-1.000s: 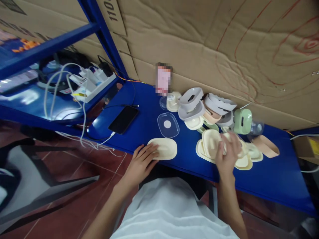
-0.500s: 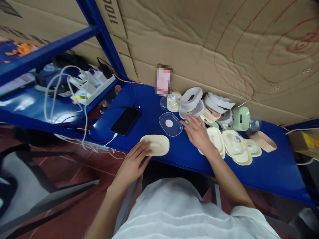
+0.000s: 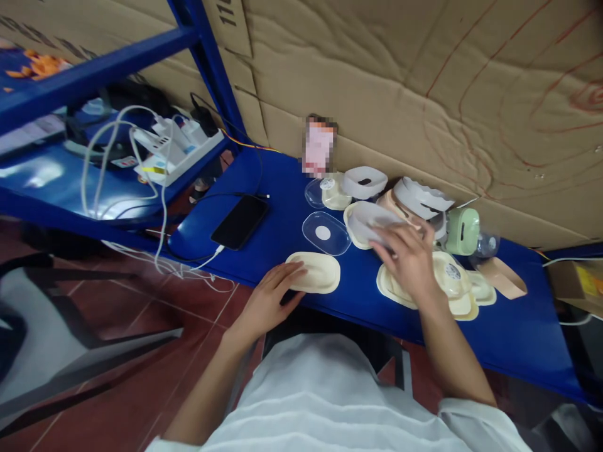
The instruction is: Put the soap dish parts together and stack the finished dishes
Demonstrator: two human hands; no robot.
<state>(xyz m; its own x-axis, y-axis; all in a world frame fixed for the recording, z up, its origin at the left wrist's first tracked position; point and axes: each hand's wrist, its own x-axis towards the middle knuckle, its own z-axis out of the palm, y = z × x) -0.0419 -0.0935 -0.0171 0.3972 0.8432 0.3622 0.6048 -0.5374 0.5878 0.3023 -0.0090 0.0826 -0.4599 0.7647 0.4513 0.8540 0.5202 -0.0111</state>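
Note:
My left hand (image 3: 274, 292) grips the left end of a cream oval plastic piece (image 3: 318, 274), fingers over its top and thumb by its front edge. The piece has a shallow dip in the middle. My right hand (image 3: 411, 257) has its fingers closed on the right end of a pale grey oval shell (image 3: 370, 218), tilted over a cream rim; whether the two are joined I cannot tell. Between the hands and further back lies a clear oval lid (image 3: 326, 233) with a round white sticker. Cream lids (image 3: 393, 290) lie stacked under my right wrist.
A black phone (image 3: 240, 221) with a white cable lies at left. Grey shells (image 3: 365, 182), a green case (image 3: 462, 231) and a peach sleeve (image 3: 503, 277) line the back and right. A pixelated upright item (image 3: 319, 147) leans on the cardboard wall. A power strip (image 3: 181, 160) sits on the left shelf.
My right hand has moved right and closed on the grey shell, which has come away from the one behind it. My left hand has shifted slightly right with the cream oval piece.

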